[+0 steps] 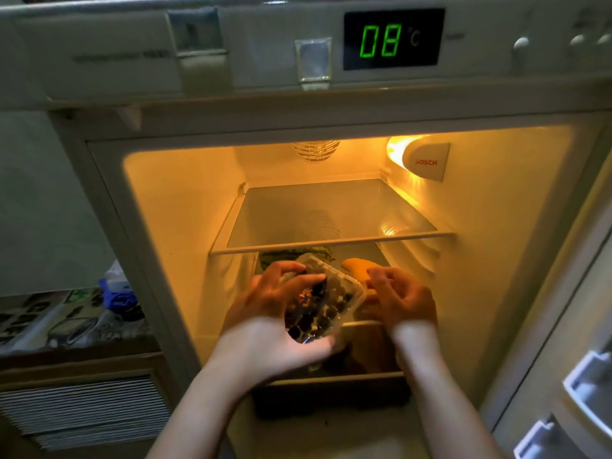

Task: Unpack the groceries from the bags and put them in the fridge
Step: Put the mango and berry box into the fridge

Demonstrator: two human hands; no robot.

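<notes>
- Left hand (281, 313) fingers and thumb curl round clear plastic clamshell of dark berries (323, 304), tilted, at fridge's second shelf (361, 324) front.
- Right hand (399, 298) loosely curled beside it, holding nothing.
- Risk: one-handed tilt could pop lid, spilling fruit; could knock yellow-orange fruit (359, 268) behind.

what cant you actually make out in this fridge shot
Head view only:
- Clear punnet contents: dark round fruit, kind blurred; the left hand covers part.
- Watermelon: mostly hidden behind the top shelf edge and punnet.
- Yellow item: half behind the right hand.
- Panel lettering: blurred.
</notes>
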